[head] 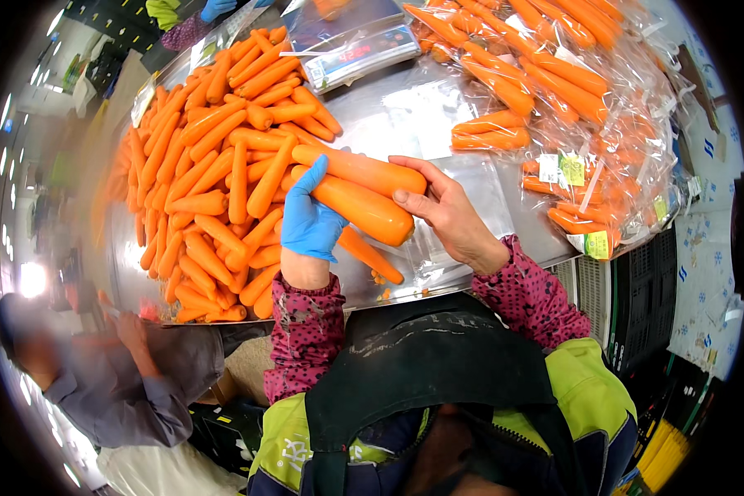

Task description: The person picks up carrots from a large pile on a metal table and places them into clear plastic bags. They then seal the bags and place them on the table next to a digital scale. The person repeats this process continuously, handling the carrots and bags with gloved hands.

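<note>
Two large carrots (359,204) lie side by side between my hands, above the front part of the metal table. Around their narrower ends is my left hand (313,217), in a blue glove. My bare right hand (449,214) grips the thick end of the upper carrot (363,168) between thumb and fingers. Below them a loose carrot (372,255) rests on the table beside small orange scraps (381,288). Flat clear plastic bags (465,192) lie under and beside my right hand. A big heap of loose carrots (217,167) spreads to the left.
A digital scale (363,56) with a lit display stands at the back. Bagged carrots (570,93), some labelled, pile up on the right of the metal table (403,118). A person (130,372) is at the left; another person's gloved hand (217,8) shows at the top. Dark crates (642,304) stand at right.
</note>
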`<state>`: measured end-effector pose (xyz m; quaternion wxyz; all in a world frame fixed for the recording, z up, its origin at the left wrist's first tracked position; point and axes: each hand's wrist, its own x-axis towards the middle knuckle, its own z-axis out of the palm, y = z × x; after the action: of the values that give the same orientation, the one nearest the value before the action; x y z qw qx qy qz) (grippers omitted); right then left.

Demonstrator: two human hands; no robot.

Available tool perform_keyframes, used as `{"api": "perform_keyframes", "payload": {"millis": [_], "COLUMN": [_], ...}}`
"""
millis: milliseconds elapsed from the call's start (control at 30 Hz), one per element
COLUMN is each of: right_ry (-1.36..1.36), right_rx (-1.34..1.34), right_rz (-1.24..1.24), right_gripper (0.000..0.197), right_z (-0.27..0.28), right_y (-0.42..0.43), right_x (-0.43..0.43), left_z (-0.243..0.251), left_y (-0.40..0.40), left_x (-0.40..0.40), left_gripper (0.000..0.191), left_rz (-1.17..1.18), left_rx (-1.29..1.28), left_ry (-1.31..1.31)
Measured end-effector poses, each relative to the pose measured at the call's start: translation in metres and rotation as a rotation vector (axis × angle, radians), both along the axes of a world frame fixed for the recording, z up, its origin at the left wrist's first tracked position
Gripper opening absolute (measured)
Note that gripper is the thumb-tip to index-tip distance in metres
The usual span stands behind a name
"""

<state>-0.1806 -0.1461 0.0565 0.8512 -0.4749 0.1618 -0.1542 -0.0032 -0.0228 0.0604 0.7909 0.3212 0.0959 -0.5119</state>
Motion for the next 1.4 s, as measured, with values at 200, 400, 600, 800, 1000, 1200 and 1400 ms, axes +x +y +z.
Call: {"api": "perform_keyframes", "payload": {"millis": [200,400,600,800,1000,1200,1400], "right_ry": [0.082,0.077,0.074,0.391,0.2,0.053,0.034], "right_rx": [-0.04,-0.131,-0.132,-0.475,-1.015,-0.748,-0.209], "right_rz": [0.134,0.264,0.454,0.442,-0.454,-0.519,-0.281], "right_gripper": [0.081,0.091,0.09,0.069,0.125,0.072,0.03], "right_z": [-0.005,-0.012,-0.013,-0.049,-0.072,-0.033,-0.006], "right_y": [0.018,0.029,0.034,-0.055,-0.156,-0.195,-0.289], "right_x": [0.022,0.05,0.072,0.128,0.226,0.32,0.358], "left_z": [-0.016,-0.019,-0.022,0.007,-0.062,-0.085,-0.081], "left_y": [0.029,0.053,0.07,0.095,0.126,0.136,0.133], "left_x": [-0.002,0.008,0.028,0.042,0.051,0.048,0.046], "left_gripper": [0.048,0.052,0.049,0.044,0.042,0.039,0.038], "left_rz": [0.191,0.299,0.376,0.029,-0.337,-0.39,-0.343], "left_rx": [0.031,-0.018,0.021,0.176,0.436,0.516,0.491], "left_ry": [-0.107,-0.21,-0.252,-0.573,-0.686,-0.655,-0.641]}}
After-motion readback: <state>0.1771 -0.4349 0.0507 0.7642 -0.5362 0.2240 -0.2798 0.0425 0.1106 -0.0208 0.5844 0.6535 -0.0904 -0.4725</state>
